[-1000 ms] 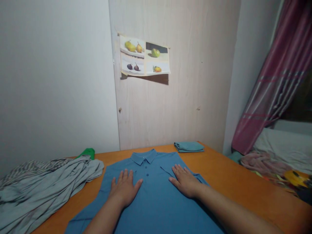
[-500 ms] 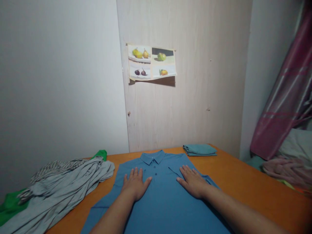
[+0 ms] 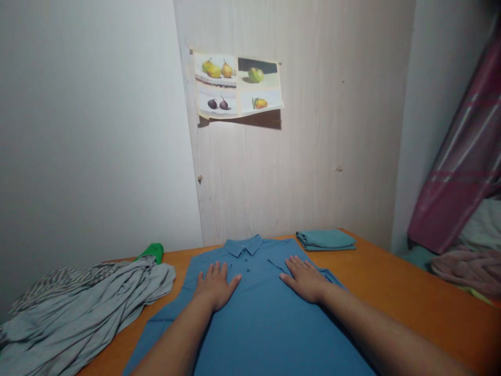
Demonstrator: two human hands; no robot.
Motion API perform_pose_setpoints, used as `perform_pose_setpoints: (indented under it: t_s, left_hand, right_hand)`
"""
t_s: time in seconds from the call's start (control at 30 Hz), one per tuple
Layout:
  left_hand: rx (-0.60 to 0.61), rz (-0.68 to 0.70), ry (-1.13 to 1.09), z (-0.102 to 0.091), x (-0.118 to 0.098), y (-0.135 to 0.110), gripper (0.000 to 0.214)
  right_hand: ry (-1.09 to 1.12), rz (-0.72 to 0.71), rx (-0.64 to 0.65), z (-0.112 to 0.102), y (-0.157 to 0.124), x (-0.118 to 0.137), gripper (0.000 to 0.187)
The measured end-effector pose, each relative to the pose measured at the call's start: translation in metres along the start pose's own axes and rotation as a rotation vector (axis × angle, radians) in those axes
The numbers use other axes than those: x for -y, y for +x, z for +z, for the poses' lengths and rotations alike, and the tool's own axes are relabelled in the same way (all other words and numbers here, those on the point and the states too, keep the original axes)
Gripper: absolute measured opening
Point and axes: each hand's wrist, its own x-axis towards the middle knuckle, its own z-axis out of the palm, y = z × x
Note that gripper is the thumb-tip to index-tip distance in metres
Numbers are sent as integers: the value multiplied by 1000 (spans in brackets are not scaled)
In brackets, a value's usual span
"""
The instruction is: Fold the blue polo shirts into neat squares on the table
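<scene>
A blue polo shirt [image 3: 266, 324] lies spread front side up, its buttoned collar toward the wall. My left hand [image 3: 215, 287] rests flat on the left side of its chest, fingers spread and thumb pointing inward. On the other side of the chest, my right hand [image 3: 303, 279] lies flat too, fingers out, beside a slanted crease in the cloth. Neither hand grips anything. The shirt's lower part runs out of view at the bottom edge, and my forearms cover parts of its sides.
Grey and striped clothes [image 3: 97, 313] are heaped at the left, with a green cloth [image 3: 155, 252] behind. A folded teal garment [image 3: 325, 240] sits at the back of the orange table [image 3: 395, 308]. Fruit pictures [image 3: 238, 86] hang on the wall; a pink curtain [image 3: 450, 172] hangs at right.
The camera view has shifted and tilted slightly. Both hands stay flat on the polo shirt's chest in nearly the same places; the shirt looks unchanged.
</scene>
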Motion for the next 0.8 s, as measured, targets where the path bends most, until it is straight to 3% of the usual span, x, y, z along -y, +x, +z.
perform_pose_setpoints:
  t_s: [0.2, 0.33, 0.43, 0.63, 0.73, 0.8]
  left_hand:
    - [-104, 78, 60, -3, -4, -7, 87]
    - [-180, 148, 99, -14, -6, -23, 72]
    - [-172, 130, 71, -25, -1, -42, 71]
    - [-86, 159, -3, -42, 19, -92, 74]
    - [-42, 133, -57, -46, 21, -126, 74]
    - [-12, 118, -99, -47, 18, -151, 73]
  right_hand:
    - [10, -8, 11, -2, 1, 2, 92]
    - [124, -10, -31, -16, -14, -2, 87]
    - [310, 29, -162, -37, -39, -15, 84]
    - [394, 162, -295, -80, -113, -46, 90]
    - [408, 175, -313, -83, -148, -41, 83]
    - [377, 124, -270, -74, -168, -30, 77]
